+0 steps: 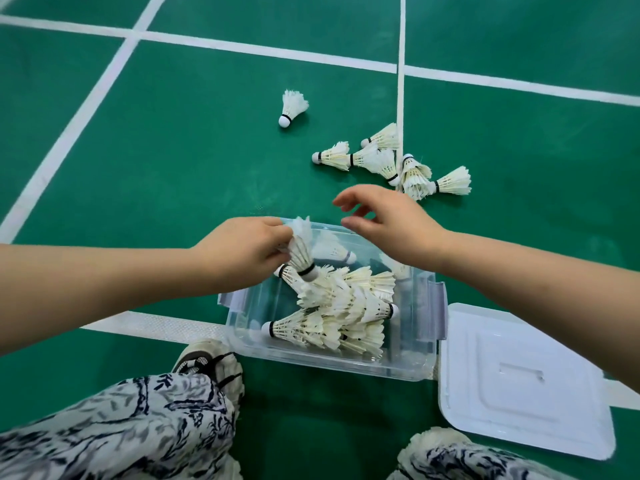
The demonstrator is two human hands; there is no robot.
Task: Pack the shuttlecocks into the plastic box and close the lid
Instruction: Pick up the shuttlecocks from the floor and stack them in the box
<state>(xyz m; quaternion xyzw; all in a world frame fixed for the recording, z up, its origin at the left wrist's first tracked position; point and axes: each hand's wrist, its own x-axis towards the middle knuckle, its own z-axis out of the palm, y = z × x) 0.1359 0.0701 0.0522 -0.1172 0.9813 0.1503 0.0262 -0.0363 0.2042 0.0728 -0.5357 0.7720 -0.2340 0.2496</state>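
A clear plastic box (332, 362) stands on the green court floor with several white feather shuttlecocks (346, 306) lying inside. My left hand (242, 252) hovers over the box's far left side, shut on a shuttlecock (302, 251) held cork down. My right hand (388, 223) is above the box's far right rim with fingers apart and nothing in it. Several loose shuttlecocks (391, 161) lie in a cluster on the floor beyond my right hand. A single shuttlecock (292, 107) lies farther off. The white lid (519, 386) rests flat on the floor to the right of the box.
White court lines (401, 81) cross the green floor. My knees in patterned trousers (131, 427) and a shoe (207, 362) are at the bottom, close to the box's near left corner.
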